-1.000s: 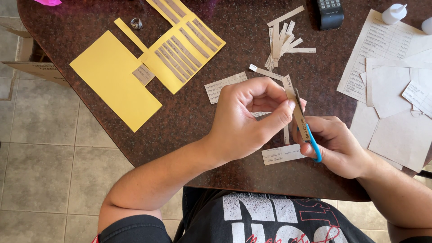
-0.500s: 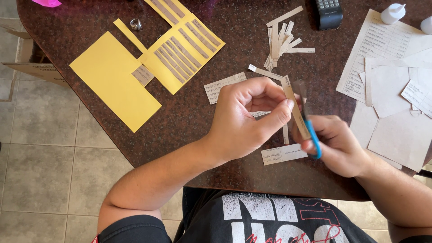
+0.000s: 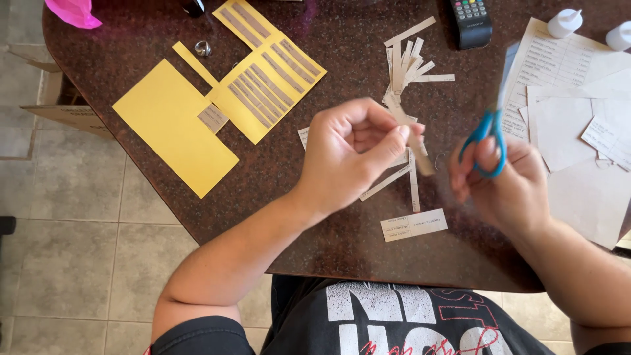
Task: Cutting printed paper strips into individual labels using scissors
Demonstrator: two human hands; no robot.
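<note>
My left hand (image 3: 351,154) pinches a narrow strip of paper (image 3: 415,141) between thumb and forefinger above the dark table (image 3: 315,243). To its right, my right hand (image 3: 506,187) grips blue-handled scissors (image 3: 490,125), their blades pointing up and away from the strip. Cut paper strips (image 3: 404,62) lie in a loose pile beyond my left hand. A small printed label (image 3: 414,225) rests on the table below both hands.
Yellow sheets (image 3: 174,125) with glued strips (image 3: 269,82) lie at the left, a metal ring (image 3: 203,47) beside them. White printed papers (image 3: 578,105), two small white bottles (image 3: 565,23) and a dark calculator (image 3: 470,20) sit at the right and back. Tiled floor (image 3: 79,250) lies left.
The scissors have come away from the strip and swung up to the right. My left hand has stayed in place, still holding the paper strip.
</note>
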